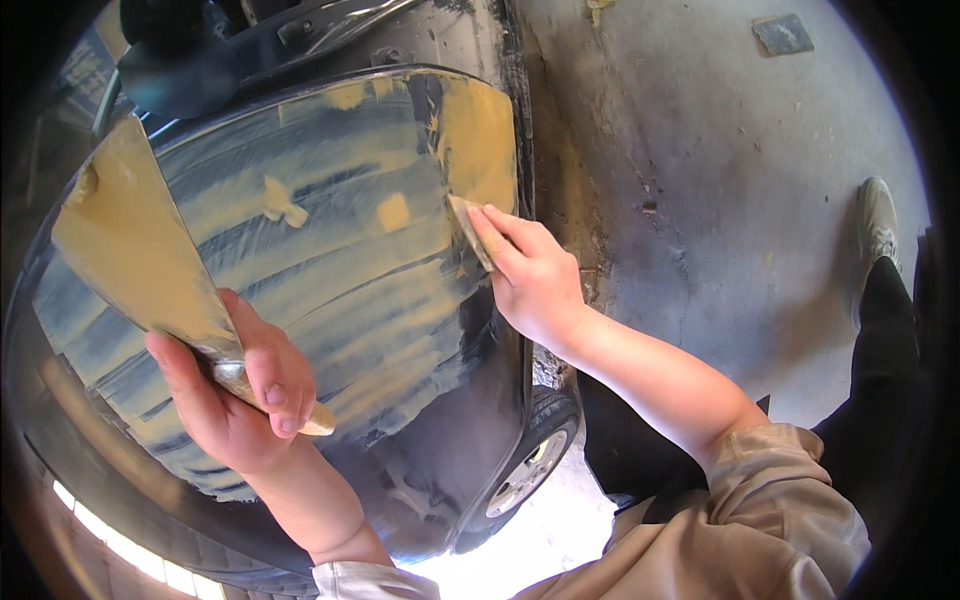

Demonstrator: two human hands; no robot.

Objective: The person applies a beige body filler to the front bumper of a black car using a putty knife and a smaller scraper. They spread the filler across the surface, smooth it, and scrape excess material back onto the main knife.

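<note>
My left hand [235, 390] grips the handle of a wide putty knife [140, 230], its blade raised and coated with tan filler, over the left of the car body panel [330, 340]. My right hand [535, 275] holds a small flat spreader [467, 225] at the panel's right side, just below a thick patch of filler [478, 140]. Thin tan streaks and a few small blobs lie across the dark panel. Whether the spreader's edge touches the panel is hard to tell.
A wheel [525, 470] shows below the panel. To the right is a stained concrete floor [720, 220] with a small flat dark piece [782, 35]. My dark-trousered leg [880, 330] and pale shoe [876, 220] are at the right. Dark car parts fill the upper left.
</note>
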